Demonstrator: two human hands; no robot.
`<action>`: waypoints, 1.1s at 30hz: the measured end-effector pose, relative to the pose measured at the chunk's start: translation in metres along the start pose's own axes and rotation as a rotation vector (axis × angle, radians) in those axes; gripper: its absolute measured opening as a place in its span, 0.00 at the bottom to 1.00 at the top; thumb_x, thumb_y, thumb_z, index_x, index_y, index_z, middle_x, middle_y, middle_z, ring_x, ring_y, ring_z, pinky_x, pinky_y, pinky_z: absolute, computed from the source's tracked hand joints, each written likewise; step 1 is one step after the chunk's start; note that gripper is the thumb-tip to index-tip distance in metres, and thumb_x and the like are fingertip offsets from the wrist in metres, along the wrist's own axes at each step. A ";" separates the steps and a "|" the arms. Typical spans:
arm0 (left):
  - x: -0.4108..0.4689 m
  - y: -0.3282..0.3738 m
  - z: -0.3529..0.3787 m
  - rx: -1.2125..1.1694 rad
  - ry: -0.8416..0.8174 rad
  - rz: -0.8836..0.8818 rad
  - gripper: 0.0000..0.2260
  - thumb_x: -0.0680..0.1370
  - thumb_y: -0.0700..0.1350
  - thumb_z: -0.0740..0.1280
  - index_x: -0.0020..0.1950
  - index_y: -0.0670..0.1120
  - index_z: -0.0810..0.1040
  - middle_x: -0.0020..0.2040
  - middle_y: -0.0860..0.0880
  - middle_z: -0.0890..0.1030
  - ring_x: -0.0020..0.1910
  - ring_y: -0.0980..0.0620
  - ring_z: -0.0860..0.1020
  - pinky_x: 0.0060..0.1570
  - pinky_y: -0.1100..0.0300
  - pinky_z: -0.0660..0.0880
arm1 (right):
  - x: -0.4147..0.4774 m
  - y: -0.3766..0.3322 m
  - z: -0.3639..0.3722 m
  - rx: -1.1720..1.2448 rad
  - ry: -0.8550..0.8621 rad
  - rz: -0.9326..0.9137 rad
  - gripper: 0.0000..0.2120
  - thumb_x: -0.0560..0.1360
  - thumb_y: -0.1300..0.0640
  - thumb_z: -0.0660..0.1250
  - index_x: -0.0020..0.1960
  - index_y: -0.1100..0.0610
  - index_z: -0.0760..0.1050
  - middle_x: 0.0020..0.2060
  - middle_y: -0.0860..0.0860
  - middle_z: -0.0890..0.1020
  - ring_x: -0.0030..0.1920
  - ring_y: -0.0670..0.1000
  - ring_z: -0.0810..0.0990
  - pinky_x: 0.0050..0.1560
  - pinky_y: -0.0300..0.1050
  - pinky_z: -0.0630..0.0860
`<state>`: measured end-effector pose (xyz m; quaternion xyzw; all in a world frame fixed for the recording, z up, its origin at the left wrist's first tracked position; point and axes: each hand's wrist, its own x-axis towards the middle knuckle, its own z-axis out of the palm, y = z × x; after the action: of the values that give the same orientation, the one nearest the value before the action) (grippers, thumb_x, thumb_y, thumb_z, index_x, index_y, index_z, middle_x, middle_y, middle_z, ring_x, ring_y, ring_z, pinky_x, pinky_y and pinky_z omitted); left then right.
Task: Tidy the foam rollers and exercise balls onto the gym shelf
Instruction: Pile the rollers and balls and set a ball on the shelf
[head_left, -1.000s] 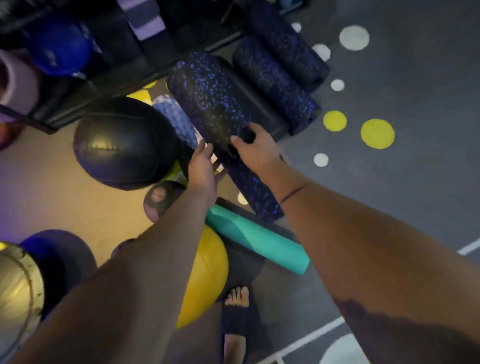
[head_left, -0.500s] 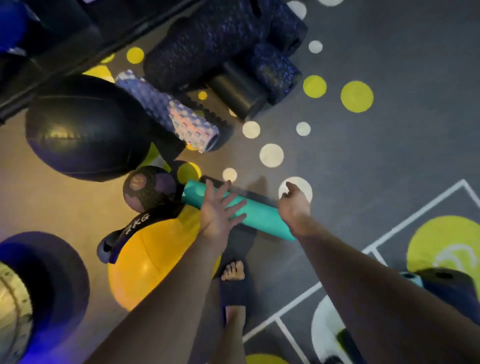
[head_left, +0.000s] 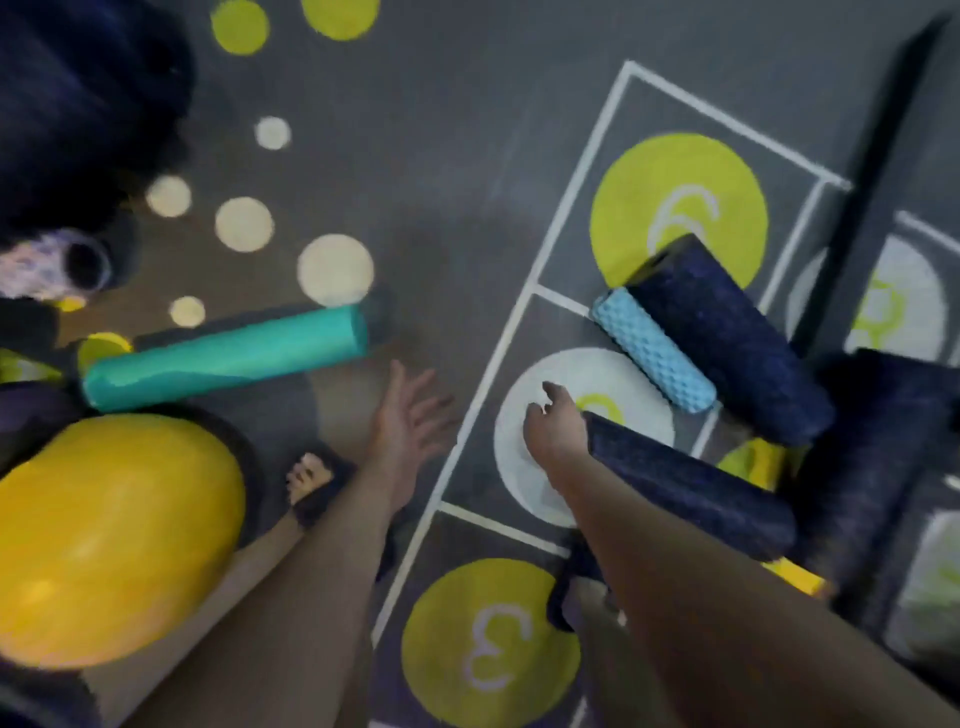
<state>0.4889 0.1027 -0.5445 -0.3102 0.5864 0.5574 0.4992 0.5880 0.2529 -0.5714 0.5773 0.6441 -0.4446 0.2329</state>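
My left hand (head_left: 408, 415) hovers above the floor with fingers spread, holding nothing. My right hand (head_left: 553, 423) hangs with fingers loosely curled, just left of the end of a dark navy foam roller (head_left: 691, 488); I cannot tell whether it touches it. A teal smooth roller (head_left: 228, 353) lies on the floor to the left of both hands. A light blue bumpy roller (head_left: 654, 351) leans against a larger navy roller (head_left: 727, 332) at the right. A yellow exercise ball (head_left: 109, 540) sits at the lower left.
The grey floor carries a hopscotch grid (head_left: 587, 171) with numbered circles. A white-patterned roller end (head_left: 57, 265) and a large dark ball (head_left: 78, 104) sit at the upper left. More dark rollers (head_left: 878, 457) crowd the right edge. My sandalled foot (head_left: 311, 483) stands between the arms.
The view has swung right, away from the pile by the shelf. Both hands left the teal roller, which stayed on the floor, and moved right towards the navy rollers on the hopscotch grid.
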 end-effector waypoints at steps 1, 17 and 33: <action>0.002 -0.015 0.029 0.075 -0.026 -0.019 0.28 0.80 0.70 0.51 0.70 0.56 0.76 0.67 0.45 0.79 0.62 0.43 0.80 0.67 0.41 0.71 | 0.006 0.028 -0.028 0.016 0.013 0.028 0.23 0.82 0.57 0.59 0.77 0.57 0.65 0.71 0.58 0.74 0.69 0.60 0.73 0.69 0.50 0.70; 0.086 -0.252 0.290 1.148 0.275 0.163 0.27 0.80 0.51 0.67 0.76 0.42 0.67 0.70 0.36 0.72 0.69 0.36 0.72 0.69 0.48 0.68 | 0.087 0.390 -0.193 0.448 0.269 0.518 0.32 0.75 0.48 0.69 0.73 0.62 0.66 0.67 0.62 0.75 0.67 0.65 0.74 0.64 0.54 0.73; 0.148 -0.233 0.207 0.769 0.473 0.154 0.35 0.63 0.65 0.78 0.60 0.46 0.75 0.55 0.49 0.80 0.54 0.47 0.81 0.60 0.52 0.78 | 0.141 0.410 -0.180 0.444 0.455 0.627 0.58 0.61 0.24 0.73 0.80 0.53 0.57 0.74 0.57 0.64 0.73 0.64 0.62 0.71 0.65 0.64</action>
<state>0.7072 0.2876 -0.7376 -0.1767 0.8700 0.2486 0.3875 0.9849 0.4548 -0.7213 0.8636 0.3619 -0.3419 0.0793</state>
